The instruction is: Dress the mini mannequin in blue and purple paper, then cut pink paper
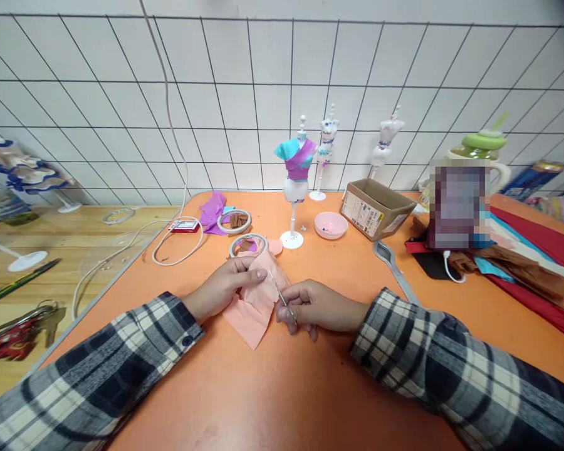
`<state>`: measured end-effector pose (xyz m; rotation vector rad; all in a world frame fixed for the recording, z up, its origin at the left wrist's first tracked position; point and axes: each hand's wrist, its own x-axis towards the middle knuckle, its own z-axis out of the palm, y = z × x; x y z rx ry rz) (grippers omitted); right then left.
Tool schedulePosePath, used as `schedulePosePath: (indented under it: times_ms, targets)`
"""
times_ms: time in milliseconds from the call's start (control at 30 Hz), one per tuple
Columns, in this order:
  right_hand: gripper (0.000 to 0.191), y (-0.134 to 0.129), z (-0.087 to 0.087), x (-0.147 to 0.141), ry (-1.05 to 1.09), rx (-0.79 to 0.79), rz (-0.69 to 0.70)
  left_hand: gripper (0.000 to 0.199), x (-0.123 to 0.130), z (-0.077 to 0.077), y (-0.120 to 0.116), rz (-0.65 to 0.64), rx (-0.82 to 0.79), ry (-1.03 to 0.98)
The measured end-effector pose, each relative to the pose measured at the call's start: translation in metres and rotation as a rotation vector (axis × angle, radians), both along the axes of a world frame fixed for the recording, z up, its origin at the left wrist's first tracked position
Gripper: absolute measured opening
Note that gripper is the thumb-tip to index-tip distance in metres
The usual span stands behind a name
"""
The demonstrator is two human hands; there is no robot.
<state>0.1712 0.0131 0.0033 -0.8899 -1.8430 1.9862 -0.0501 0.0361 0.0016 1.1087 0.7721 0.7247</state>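
A sheet of peach crepe paper (256, 307) is pinched in my left hand (230, 285), thumb on top, above the orange table. My right hand (305, 307) grips small metal scissors (284, 299), their blades pointing up and left against the paper's right side. Whether the blades are parted I cannot tell. Just behind the paper lies a tape roll (249, 244) with paper scraps in its ring. Beyond it stands a small white mannequin (296, 181) on a round base, its chest wrapped in purple and turquoise paper.
A pink bowl (331, 225) and an open cardboard box (376, 210) stand behind my right hand, near two more mannequins. A grey tool (395, 272) lies by my right sleeve. Purple paper (213, 210), another tape roll (234, 221) and a white cable (157, 247) lie left.
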Motion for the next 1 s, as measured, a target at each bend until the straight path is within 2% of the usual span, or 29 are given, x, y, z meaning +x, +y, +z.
schedulePosePath:
  times_ms: [133, 700, 867, 1000]
  targets:
    - [0.045, 0.0008, 0.0020, 0.0004, 0.007, -0.011, 0.010, 0.027, 0.0002, 0.0004, 0.0002, -0.039, 0.020, 0.022]
    - [0.044, 0.0003, 0.0008, 0.0000, 0.004, -0.034, 0.003, 0.028, 0.0010, 0.0006, 0.0010, 0.027, 0.085, 0.108]
    - [0.044, 0.0008, 0.0000, -0.0002, 0.019, -0.011, 0.006, 0.027, -0.0010, -0.0009, 0.0019, -0.038, 0.083, 0.095]
    - [0.045, 0.0014, 0.0015, 0.0011, 0.013, -0.009, 0.015, 0.026, -0.0014, -0.0007, 0.0013, -0.038, 0.085, 0.108]
